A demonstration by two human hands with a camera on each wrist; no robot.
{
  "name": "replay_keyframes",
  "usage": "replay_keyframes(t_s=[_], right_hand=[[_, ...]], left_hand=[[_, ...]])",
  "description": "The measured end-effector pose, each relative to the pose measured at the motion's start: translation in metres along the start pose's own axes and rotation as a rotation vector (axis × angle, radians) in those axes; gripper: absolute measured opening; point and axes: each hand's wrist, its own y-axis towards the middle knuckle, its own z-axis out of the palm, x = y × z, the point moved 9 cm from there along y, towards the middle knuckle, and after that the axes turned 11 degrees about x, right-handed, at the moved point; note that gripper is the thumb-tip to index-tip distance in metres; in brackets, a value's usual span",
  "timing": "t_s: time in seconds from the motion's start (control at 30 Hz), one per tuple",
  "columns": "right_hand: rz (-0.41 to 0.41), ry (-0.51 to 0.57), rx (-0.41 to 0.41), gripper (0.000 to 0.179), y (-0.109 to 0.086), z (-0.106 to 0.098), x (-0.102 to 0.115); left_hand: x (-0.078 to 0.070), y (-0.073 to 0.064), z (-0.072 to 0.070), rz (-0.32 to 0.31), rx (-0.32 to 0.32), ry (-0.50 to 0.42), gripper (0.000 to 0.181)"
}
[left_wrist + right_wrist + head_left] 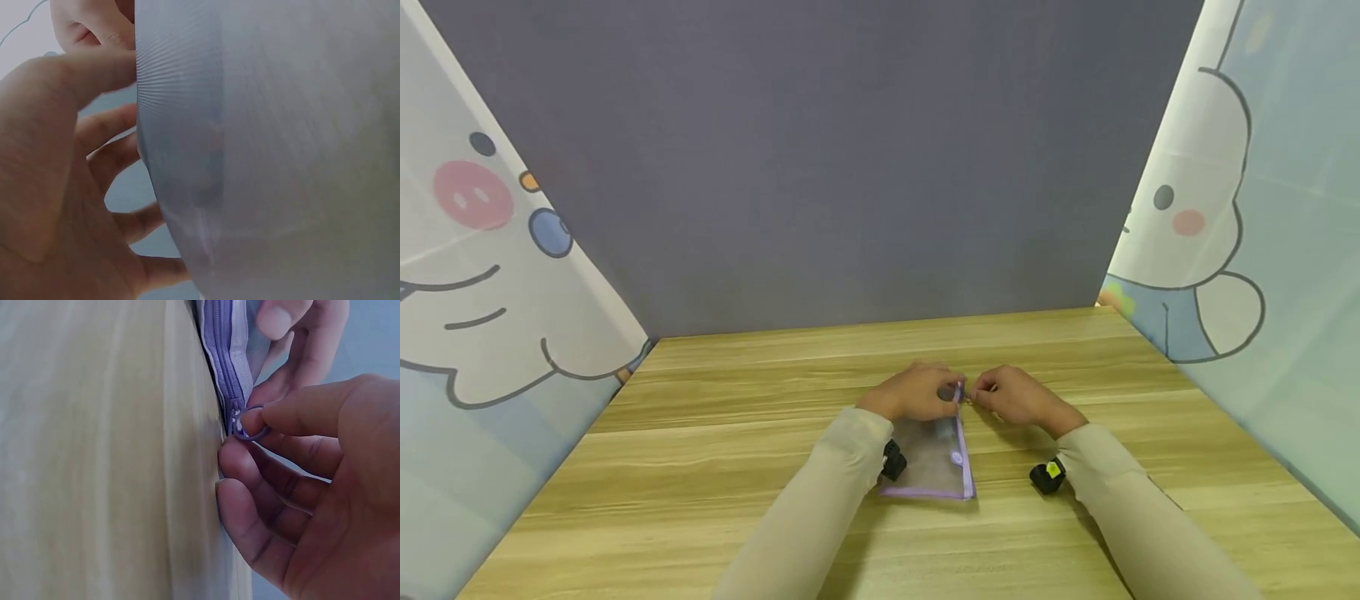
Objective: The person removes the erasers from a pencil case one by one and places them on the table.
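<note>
A translucent zipper pouch (925,471) with purple trim lies on the table, its zipper edge toward the right. My left hand (917,393) grips the pouch near the far end of that edge. In the left wrist view the sheer panel (281,156) fills the right side, partly hiding the fingers of the left hand (50,169). My right hand (1018,398) is at the far end of the zipper (222,356). There, in the right wrist view, its thumb and fingers pinch the ring pull (257,438) on the slider.
The wood-grain table (737,483) extends around both arms. A dark grey panel (850,167) stands along its far edge. Cartoon-printed sheets (490,333) hang at both sides. A small black camera (1047,477) sits at the right wrist, another at the left.
</note>
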Motion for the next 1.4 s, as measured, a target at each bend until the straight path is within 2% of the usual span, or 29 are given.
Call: replay_keyframes(t_s=[0.1, 0.3, 0.5, 0.9, 1.17, 1.4], right_hand=[[0.006, -0.008, 0.003, 0.021, 0.0, 0.0, -0.002], [-0.008, 0.004, 0.014, 0.02, 0.001, 0.002, -0.001], [-0.01, 0.0, -0.006, 0.019, 0.0, -0.002, 0.001], [-0.022, 0.057, 0.016, 0.019, -0.001, 0.001, 0.003], [-0.042, -0.007, 0.013, 0.023, -0.003, 0.003, 0.009], [-0.064, -0.026, 0.015, 0.027, -0.002, 0.003, 0.013]], left_hand=[[0.0, -0.002, 0.003, -0.048, 0.036, 0.008, 0.058], [0.002, -0.005, 0.005, -0.19, 0.077, 0.093, 0.065], [0.005, -0.003, 0.006, -0.242, 0.104, 0.113, 0.069], [0.011, -0.002, 0.009, -0.257, 0.097, 0.053, 0.069], [0.013, -0.004, 0.012, -0.258, 0.083, 0.008, 0.069], [0.015, -0.005, 0.013, -0.254, 0.062, 0.013, 0.067]])
